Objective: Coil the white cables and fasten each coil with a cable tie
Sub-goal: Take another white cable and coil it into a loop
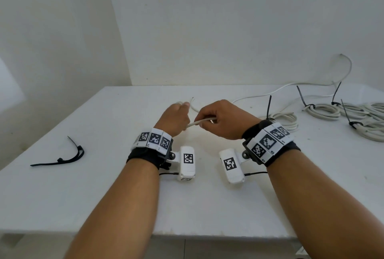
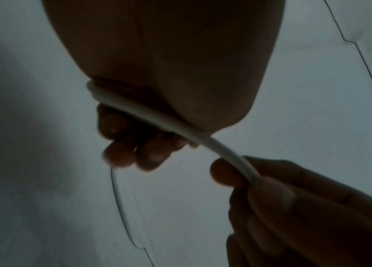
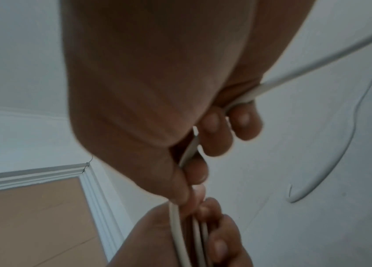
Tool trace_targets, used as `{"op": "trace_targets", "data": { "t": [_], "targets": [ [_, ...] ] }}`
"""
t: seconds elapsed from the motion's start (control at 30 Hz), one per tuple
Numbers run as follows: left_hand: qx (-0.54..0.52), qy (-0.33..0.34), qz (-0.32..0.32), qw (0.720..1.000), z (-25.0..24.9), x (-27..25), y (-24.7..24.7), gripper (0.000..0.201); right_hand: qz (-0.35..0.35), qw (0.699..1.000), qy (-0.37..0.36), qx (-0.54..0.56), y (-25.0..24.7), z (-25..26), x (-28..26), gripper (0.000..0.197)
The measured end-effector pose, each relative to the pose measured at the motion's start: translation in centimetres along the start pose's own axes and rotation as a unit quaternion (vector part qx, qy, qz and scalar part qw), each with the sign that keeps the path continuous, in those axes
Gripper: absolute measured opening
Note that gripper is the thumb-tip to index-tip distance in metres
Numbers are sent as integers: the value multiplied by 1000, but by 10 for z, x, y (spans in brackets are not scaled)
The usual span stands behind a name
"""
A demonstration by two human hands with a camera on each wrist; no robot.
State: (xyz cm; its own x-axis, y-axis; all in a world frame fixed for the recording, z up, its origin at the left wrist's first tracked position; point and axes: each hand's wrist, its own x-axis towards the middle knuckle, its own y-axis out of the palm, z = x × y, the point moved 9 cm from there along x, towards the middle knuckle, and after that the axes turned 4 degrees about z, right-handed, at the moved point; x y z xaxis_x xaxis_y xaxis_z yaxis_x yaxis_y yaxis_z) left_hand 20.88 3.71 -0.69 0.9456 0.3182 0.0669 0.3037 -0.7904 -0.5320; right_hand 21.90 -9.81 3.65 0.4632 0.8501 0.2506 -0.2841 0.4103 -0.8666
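White round-sheathed cable, one length, held above the white table between two hands near its middle. A short span runs taut from hand to hand; the remainder trails off to the right across the table and up the wall, with a free end lying just beyond the hands.

Left hand: fingers curled round the cable; the left wrist view shows at least one turn lying against the palm, so a coil is begun here.

Right hand: fingers and thumb closed on the same cable, which passes through the fist and leaves on the far side toward the table.

Step in hand, by judgement: the early turns of a fresh coil, most of the length not yet gathered.

Next move, by judgement: the right hand feeds slack toward the left, which must take each new loop without dropping those already held; the trailing run needs to slide freely past the finished work.

Finished coils, white, several, each bound with a black cable tie whose tail stands up: grouped at the right of the table, the nearest just beside the right wrist.

Spare black cable ties: loose, at the left of the table, well apart from the hands.

Wrist-mounted cameras with marker bands: one per forearm.
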Motion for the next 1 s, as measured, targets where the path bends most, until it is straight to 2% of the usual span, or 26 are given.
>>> {"op": "trace_targets", "data": {
  "t": [0.07, 0.13, 0.2, 0.3, 0.37, 0.47, 0.57, 0.63, 0.73, 0.83, 0.93, 1.0],
  "targets": [
    [20, -13, 82, 996, -2, -7, 19, 44, -54, 998, -45, 3, -10, 8, -1, 10],
    [-94, -37, 147, 984, 0, -13, 34, 40, -111, 992, -56, 26, -22, 3, -5, 1],
    [-211, -48, 203, 955, -2, -17, 47, 47, -161, 985, -30, 63, -35, -11, -7, 9],
    [-313, -35, 266, 911, -13, -23, 55, 56, -186, 975, 9, 124, -38, -27, -7, 10],
    [-354, -17, 298, 886, -22, -28, 56, 54, -191, 968, 25, 159, -35, -34, -6, 4],
    [-405, 22, 331, 852, -35, -35, 53, 44, -211, 960, 39, 177, -37, -43, -6, 5],
    [-446, 53, 319, 834, -42, -38, 48, 41, -204, 959, 49, 190, -36, -45, -6, 17],
    [-495, 66, 292, 816, -46, -37, 41, 43, -165, 969, 58, 173, -26, -46, -2, 25],
    [-575, 108, 216, 782, -48, -29, 17, 47, -98, 980, 94, 146, -6, -59, 3, 22],
    [-630, 138, 152, 749, -42, -20, -10, 45, -95, 981, 116, 121, -4, -65, 2, 16],
    [-651, 127, 110, 740, -30, -13, -18, 46, -122, 980, 106, 111, -11, -60, 2, 8],
    [-656, 123, 96, 738, -28, -11, -16, 47, -82, 987, 101, 98, -2, -54, 4, 11]
  ]
}}
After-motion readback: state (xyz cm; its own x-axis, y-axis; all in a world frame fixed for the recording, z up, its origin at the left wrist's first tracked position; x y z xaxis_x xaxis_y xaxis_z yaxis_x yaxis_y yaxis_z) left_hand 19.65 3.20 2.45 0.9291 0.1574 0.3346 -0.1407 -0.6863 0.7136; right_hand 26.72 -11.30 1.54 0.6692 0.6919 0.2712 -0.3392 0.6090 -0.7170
